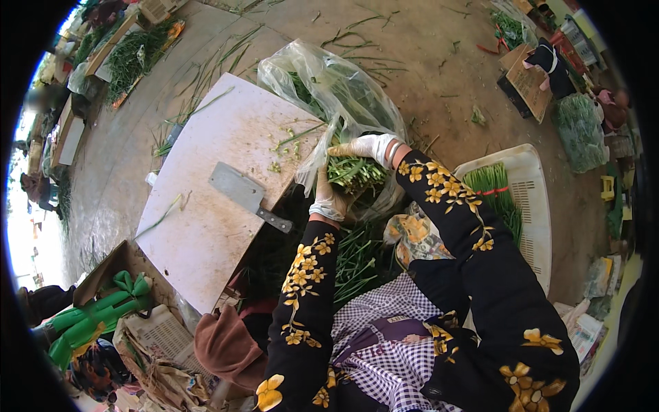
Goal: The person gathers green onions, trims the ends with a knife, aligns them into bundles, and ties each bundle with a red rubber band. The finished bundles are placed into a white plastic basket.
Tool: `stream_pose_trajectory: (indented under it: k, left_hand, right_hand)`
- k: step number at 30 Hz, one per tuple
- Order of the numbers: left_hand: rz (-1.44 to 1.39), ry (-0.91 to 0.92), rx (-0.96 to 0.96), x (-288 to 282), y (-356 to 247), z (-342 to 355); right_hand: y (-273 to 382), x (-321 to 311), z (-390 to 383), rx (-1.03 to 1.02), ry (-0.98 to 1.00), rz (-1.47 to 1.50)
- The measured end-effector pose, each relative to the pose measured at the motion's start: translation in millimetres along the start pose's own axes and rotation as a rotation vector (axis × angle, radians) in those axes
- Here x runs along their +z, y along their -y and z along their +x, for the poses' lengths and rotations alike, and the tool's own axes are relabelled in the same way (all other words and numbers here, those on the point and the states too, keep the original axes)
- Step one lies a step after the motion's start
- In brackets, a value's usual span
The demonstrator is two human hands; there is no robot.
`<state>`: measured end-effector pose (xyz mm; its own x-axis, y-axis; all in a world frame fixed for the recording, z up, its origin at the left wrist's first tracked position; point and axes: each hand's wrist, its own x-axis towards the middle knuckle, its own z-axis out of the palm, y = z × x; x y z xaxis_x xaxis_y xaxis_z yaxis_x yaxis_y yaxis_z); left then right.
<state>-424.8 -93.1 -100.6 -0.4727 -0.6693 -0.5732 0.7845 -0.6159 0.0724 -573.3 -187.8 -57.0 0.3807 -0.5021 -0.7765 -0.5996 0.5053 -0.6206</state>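
Observation:
Both my hands, in whitish gloves, are closed round a bunch of thin green stalks (357,173), whose ends face me. My left hand (331,199) grips its near left side, while my right hand (367,147) wraps over its far side. A clear plastic bag (322,72) lies around and beyond the bunch, with more greens inside. Left of my hands is a pale, stained cutting board (199,151), strewn with small green scraps. On it rests a cleaver (237,187), its dark handle projecting past the board's near right edge.
A white plastic crate (539,226) to the right holds stalks tied with a red band (493,191). Loose stalks (357,257) lie below my hands, near my lap. Cardboard (113,264) and green cloth (103,309) are at lower left. Scattered leaves litter the floor (425,62).

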Motion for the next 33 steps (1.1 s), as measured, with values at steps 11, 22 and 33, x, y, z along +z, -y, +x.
stream_pose_trajectory:
  k: [11,22,33]
  left_hand:
    - [0.24,-0.05,-0.123,60.2,45.5,-60.0]
    - [0.495,0.181,0.087,54.8,141.4,-145.2]
    - [0.617,0.116,0.578,17.2,-21.8,-262.1]
  right_hand:
    - [-24.0,15.5,-98.0,-0.108,-0.088,0.104]
    - [-46.6,107.1,-279.5,-0.417,-0.416,0.512]
    - [91.0,209.2,-189.3,-1.034,-0.199,0.406]
